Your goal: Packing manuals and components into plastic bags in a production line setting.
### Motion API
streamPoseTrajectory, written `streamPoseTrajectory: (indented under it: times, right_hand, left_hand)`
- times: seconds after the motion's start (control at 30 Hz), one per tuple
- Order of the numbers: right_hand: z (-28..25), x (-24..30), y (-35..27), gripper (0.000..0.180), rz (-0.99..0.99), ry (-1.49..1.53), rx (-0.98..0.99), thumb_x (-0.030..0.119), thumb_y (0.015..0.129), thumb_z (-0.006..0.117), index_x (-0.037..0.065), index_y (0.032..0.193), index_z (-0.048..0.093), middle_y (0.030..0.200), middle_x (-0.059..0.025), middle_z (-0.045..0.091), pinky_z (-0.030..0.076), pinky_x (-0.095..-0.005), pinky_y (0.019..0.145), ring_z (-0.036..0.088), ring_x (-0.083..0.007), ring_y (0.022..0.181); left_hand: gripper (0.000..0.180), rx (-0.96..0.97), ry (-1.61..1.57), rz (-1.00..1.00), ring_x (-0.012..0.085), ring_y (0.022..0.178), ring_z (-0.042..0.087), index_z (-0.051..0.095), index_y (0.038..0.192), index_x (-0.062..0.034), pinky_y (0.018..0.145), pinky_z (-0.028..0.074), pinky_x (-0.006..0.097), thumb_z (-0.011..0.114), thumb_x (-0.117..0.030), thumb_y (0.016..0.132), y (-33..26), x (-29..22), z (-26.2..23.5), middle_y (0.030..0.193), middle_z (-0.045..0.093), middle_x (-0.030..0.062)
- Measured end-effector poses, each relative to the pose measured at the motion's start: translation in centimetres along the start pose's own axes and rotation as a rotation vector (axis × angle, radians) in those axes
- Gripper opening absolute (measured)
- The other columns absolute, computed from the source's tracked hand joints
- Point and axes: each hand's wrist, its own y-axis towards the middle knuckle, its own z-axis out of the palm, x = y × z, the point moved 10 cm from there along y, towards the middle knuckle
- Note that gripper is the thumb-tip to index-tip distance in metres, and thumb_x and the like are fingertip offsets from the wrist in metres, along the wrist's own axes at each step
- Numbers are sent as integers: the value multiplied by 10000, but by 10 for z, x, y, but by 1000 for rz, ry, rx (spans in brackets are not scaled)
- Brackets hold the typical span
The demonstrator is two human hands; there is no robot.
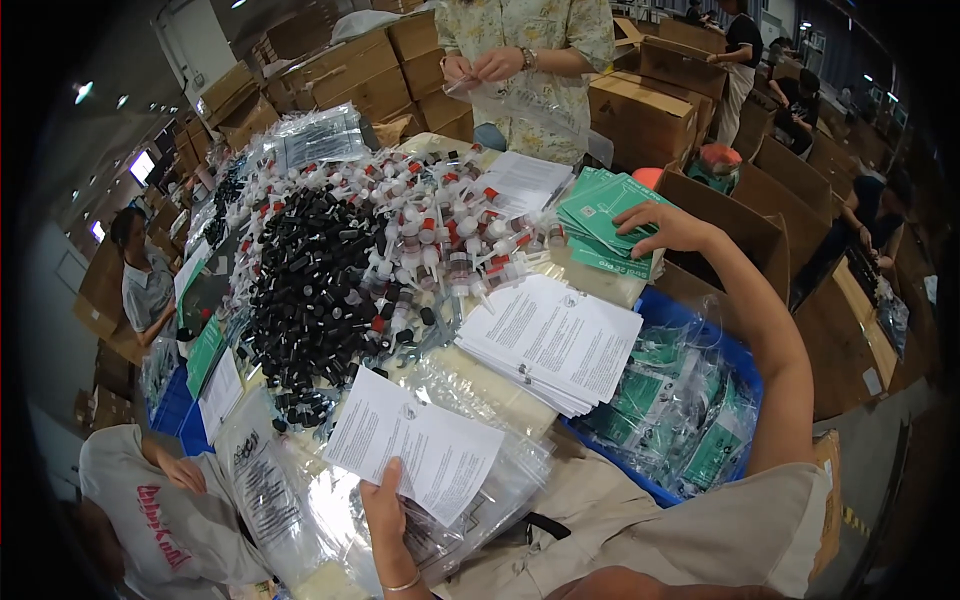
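My left hand [385, 500] pinches the lower edge of a white printed sheet [415, 440], its thumb lying on top. The sheet is above clear plastic bags [480, 475] at the table's near edge. At the right, my right hand [665, 228] has its fingers apart and curved over a stack of green printed cards [600, 205]. Its fingertips are at the top cards, and no card is lifted. Between the two hands lies a thick stack of white printed sheets [550, 335].
A heap of small black caps [315, 280] and small clear bottles with red or white parts [430, 230] covers the table's middle. A blue bin [755, 400] of bagged green cards stands right. Co-workers stand opposite and left. Cardboard boxes [640, 115] line the back.
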Motion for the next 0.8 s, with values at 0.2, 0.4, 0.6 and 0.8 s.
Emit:
streamPoseTrajectory:
  times: [0.2,0.4,0.6,0.8]
  right_hand:
    - [-7,-5,2,274,-91,74,-13,217,786,705,61,1010,681,1183,-101,602,413,-356,945,540,-247,1103]
    - [-47,32,8,156,28,231,-769,116,910,525,-4,974,600,801,-86,615,457,-312,692,585,-164,754]
    - [46,254,14,253,-568,753,-345,-77,823,442,-22,1012,603,1059,-126,648,429,-353,979,581,-241,1091]
    - [160,345,-6,351,-883,559,352,-118,735,493,32,1028,615,1085,-82,632,444,-388,966,523,-296,1177]
  left_hand:
    - [355,15,-13,-35,199,1028,579,507,1203,74,880,456,297,569,-48,875,3,7,0,1165,582,119]
    - [367,-47,-104,-116,199,1025,576,511,1186,73,884,462,311,611,-34,849,-3,0,-5,1144,592,124]
    - [381,42,-153,-164,188,1015,588,492,1207,53,843,488,302,606,-101,877,-3,6,-3,1112,606,113]
    - [409,10,-372,-183,193,1018,595,458,1258,27,835,515,313,474,-262,968,-25,1,-12,1161,580,117]
